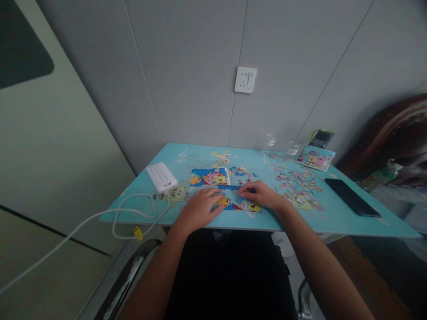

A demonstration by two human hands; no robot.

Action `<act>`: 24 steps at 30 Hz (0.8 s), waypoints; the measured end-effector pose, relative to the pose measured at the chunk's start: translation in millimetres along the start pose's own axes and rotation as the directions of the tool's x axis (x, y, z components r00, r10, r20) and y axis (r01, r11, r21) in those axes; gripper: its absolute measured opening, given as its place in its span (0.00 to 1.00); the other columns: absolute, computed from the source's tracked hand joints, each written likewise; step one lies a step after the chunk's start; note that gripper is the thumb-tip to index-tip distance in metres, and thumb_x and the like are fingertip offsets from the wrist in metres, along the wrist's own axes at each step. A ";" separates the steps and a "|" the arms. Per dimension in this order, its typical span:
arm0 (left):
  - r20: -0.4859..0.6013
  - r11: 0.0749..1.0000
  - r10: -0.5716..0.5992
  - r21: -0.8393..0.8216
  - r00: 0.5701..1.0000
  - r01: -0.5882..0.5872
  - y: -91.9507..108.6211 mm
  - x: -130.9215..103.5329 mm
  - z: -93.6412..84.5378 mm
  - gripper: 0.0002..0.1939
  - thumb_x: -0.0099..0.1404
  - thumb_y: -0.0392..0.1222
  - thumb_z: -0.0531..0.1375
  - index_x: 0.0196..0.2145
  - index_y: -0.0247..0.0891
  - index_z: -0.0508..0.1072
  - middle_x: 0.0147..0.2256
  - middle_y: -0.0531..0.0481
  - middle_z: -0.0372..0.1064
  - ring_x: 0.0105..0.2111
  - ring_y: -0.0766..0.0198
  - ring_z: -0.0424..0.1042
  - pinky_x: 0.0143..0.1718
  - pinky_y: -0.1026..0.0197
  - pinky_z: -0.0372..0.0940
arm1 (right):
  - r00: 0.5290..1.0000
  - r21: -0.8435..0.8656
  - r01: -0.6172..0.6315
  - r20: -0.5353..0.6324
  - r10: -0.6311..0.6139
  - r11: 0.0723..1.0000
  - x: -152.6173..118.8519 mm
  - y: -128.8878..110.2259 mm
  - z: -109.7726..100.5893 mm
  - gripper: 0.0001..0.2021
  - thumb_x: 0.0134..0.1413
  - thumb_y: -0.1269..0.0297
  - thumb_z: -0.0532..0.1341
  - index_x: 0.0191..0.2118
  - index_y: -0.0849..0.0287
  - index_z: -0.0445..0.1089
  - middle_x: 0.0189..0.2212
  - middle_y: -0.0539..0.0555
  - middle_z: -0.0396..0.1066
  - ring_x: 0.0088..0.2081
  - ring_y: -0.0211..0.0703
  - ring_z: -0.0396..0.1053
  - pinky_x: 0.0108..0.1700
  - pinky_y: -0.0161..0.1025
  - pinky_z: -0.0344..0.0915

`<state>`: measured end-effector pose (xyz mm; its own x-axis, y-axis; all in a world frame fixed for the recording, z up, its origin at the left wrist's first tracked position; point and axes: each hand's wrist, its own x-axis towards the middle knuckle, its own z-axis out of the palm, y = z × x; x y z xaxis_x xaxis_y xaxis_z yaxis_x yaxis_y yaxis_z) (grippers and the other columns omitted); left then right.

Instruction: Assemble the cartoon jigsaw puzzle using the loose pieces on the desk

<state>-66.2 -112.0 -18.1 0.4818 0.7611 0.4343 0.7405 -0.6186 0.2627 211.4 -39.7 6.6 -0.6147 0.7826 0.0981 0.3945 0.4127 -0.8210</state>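
Note:
A partly joined jigsaw puzzle (237, 207) with blue, yellow and red parts lies near the table's front edge, with gaps in its middle. My left hand (201, 208) rests flat at its left side, fingers spread and partly over it. Above its right part my right hand (261, 194) is closed, thumb and fingertips together at the puzzle's upper edge. Whatever is between those fingertips is too small to make out. Just behind lies a picture card (210, 177) with a blue cartoon scene. Loose puzzle pieces (245, 172) are scattered right of the card.
A larger spread of pieces (296, 180) covers the table's right part, near a black phone (352, 198). Behind stand a pink-and-blue picture card (316, 158) and clear containers (292, 148). At left, a white power bank (162, 177) trails a white cable (115, 210) over the edge.

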 end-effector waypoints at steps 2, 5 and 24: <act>0.000 1.000 0.002 0.002 1.000 -0.002 0.3 0.1 -0.3 0.17 0.74 0.51 0.57 0.55 0.44 0.74 0.57 0.46 0.69 0.58 0.52 0.68 0.62 0.45 0.61 | 1.000 -0.001 0.003 -0.005 -0.003 1.000 0.4 -0.3 1.5 0.20 0.56 0.47 0.66 0.42 0.59 0.80 0.28 0.51 0.73 0.29 0.40 0.66 0.34 0.38 0.63; 0.000 1.000 0.003 0.005 1.000 -0.003 -0.2 0.1 0.2 0.17 0.74 0.51 0.57 0.55 0.44 0.74 0.57 0.45 0.69 0.58 0.52 0.68 0.61 0.45 0.62 | 1.000 -0.003 0.016 -0.009 -0.016 1.000 1.2 -0.5 3.8 0.19 0.57 0.47 0.66 0.43 0.59 0.80 0.28 0.51 0.74 0.30 0.41 0.67 0.34 0.38 0.64; -0.004 1.000 0.001 0.000 1.000 -0.001 -1.3 0.5 2.0 0.17 0.74 0.52 0.57 0.56 0.45 0.74 0.57 0.45 0.70 0.58 0.51 0.68 0.61 0.44 0.62 | 0.973 -0.084 0.030 -0.226 -0.049 0.996 3.7 -6.1 4.3 0.15 0.56 0.51 0.67 0.40 0.55 0.82 0.36 0.53 0.80 0.35 0.44 0.73 0.40 0.39 0.69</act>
<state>-66.0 -110.3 -19.9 0.4806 0.7596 0.4381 0.7399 -0.6195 0.2623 203.8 -41.3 9.6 -0.4630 0.8466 0.2624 0.4316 0.4739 -0.7675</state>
